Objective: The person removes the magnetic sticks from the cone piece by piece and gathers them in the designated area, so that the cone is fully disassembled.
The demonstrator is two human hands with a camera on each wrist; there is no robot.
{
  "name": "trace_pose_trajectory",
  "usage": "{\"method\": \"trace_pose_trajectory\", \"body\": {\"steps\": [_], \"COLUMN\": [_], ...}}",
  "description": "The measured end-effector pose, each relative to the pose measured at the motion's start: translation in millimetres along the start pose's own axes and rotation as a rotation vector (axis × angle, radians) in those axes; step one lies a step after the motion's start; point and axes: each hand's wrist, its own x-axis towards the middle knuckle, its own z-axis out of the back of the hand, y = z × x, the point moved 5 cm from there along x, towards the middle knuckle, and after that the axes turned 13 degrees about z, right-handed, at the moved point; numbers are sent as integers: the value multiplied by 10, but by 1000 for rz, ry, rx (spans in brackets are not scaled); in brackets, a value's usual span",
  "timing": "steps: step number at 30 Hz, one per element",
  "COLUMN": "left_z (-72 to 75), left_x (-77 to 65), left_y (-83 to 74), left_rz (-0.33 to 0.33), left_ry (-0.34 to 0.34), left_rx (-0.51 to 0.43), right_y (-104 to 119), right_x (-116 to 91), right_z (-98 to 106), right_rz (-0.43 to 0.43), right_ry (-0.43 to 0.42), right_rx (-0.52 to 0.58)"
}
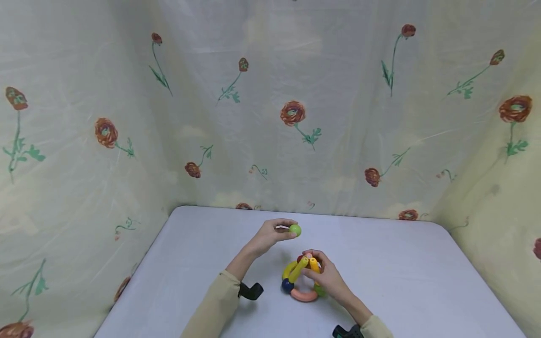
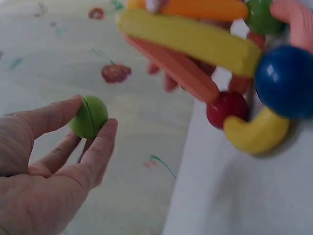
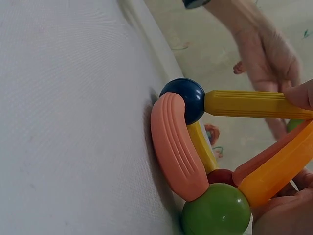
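My left hand (image 1: pixel 267 237) pinches a light green ball (image 2: pixel 89 116) between thumb and fingertips, up and to the left of a toy frame of rods and balls. My right hand (image 1: pixel 331 278) holds the upper ends of its leaning rods, thumb on the yellow rod (image 3: pixel 247 104). Beside that one slant an orange rod (image 3: pixel 279 166) and a salmon rod (image 2: pixel 173 68), their tops close together. At the base, a blue ball (image 3: pixel 185 100), a dark green ball (image 3: pixel 216 210) and a red ball (image 2: pixel 228 109) link a curved pink piece (image 1: pixel 304 295) and a curved yellow piece (image 2: pixel 259 132).
The frame stands on a white table (image 1: pixel 401 277). Behind and on both sides hangs a pale curtain (image 1: pixel 338 70) printed with red flowers. A black wrist device (image 1: pixel 251 291) is strapped on the left arm, another (image 1: pixel 347 332) on the right.
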Motion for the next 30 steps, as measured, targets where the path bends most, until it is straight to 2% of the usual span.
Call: {"method": "trace_pose_trajectory", "body": {"steps": [8, 14, 19, 23, 30], "left_z": [71, 84, 67, 27, -19], "left_x": [472, 731, 787, 783, 759], "left_y": [260, 486, 606, 611, 610], "left_rz": [67, 107, 113, 80, 88], "left_ry": [-128, -214, -243, -250, -264], "left_rx": [-33, 19, 98, 139, 154], "right_y": [5, 25, 26, 19, -2], "right_x": [-1, -8, 1, 4, 11], "right_z": [20, 4, 2, 9, 20], "right_rz": [-16, 3, 0, -8, -4], "right_ry": [2, 17, 17, 13, 5], "right_rx": [-9, 14, 7, 11, 24]}}
